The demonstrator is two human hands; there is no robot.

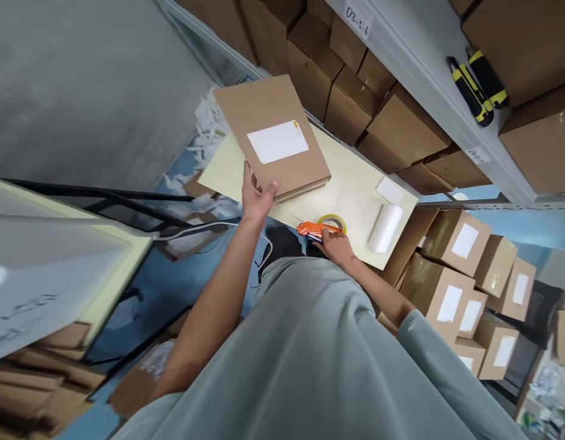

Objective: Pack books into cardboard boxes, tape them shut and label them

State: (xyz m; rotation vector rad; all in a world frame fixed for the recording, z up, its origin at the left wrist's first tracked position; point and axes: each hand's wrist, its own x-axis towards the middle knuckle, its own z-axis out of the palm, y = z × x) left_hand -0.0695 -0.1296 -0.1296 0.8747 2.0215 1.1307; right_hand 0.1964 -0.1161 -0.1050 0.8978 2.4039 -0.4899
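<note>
Left hand [255, 200] grips a cardboard box [305, 168] by its near edge, about 12 o'clock over the table [351, 198], right hand [338, 247] clutches an orange tool [313, 229] at the box's 5 o'clock, and the label [279, 143] looks done, but tbh can't tell if sealing's left.

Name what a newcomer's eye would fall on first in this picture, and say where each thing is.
First, the cardboard box with a white label, held in the left hand over the cream tabletop. Next, the bright orange tape dispenser in the right hand, at the near edge. Then two yellow-and-black utility knives on the shelf, upper right.
</note>
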